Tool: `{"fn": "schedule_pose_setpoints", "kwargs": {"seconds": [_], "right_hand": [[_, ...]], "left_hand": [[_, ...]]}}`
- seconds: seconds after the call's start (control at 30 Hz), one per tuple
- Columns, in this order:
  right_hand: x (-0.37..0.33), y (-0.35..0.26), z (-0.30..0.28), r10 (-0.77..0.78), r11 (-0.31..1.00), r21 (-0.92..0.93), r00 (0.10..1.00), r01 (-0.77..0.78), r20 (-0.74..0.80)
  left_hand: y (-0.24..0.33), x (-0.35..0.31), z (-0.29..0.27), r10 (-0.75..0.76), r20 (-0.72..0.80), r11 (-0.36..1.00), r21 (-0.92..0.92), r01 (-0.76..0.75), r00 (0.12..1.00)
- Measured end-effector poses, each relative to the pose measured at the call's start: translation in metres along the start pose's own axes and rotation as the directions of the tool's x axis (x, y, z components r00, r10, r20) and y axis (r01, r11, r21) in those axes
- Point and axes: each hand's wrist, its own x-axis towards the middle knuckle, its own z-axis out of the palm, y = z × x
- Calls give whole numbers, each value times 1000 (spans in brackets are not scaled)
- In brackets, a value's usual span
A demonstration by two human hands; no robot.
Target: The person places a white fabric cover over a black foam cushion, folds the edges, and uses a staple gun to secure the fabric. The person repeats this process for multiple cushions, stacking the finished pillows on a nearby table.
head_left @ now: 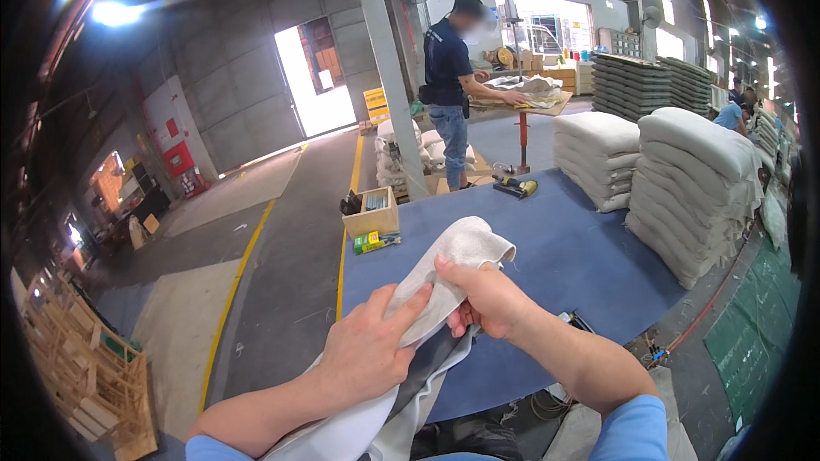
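Observation:
A light beige fabric piece [461, 248] with a rounded, folded end is held up over the blue-topped table [589, 265]. My left hand [367, 337] is closed over its near part, fingers pressed along the cloth. Nearer the rounded end, my right hand [491, 299] pinches an edge, thumb on top and fingertips curled beneath. White and dark grey cloth [418, 393] hangs from it toward my lap. Whether anything stiff lies inside the fabric is hidden. Partly behind my right forearm lies a dark tool [579, 322].
A yellow-and-black staple gun [517, 187] lies at the table's far edge. At its left are a wooden box [372, 222] of metal strips and a green-yellow carton [371, 242]. White cushion stacks [692, 188] stand right. Beyond, a co-worker [448, 85] handles cloth at another table.

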Motion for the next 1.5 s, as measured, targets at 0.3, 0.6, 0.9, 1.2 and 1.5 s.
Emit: {"fn": "schedule_pose_setpoints", "kwargs": {"seconds": [0.3,0.6,0.9,1.2,1.5], "right_hand": [[-24,11,10,-545,417,-784,817,460,189],[20,54,11,-920,152,-546,320,824,226],[59,83,7,-952,123,-471,238,874,194],[98,130,17,-914,399,37,401,916,-61],[191,142,39,-933,300,-69,308,951,184]], "left_hand": [[12,-19,-12,20,123,999,-29,-16,992],[-23,106,-134,56,840,998,-61,-8,540],[-66,209,17,88,343,700,-690,187,935],[-67,181,39,256,-51,727,-648,-227,965],[-77,150,8,397,-152,836,-348,-425,905]]}}
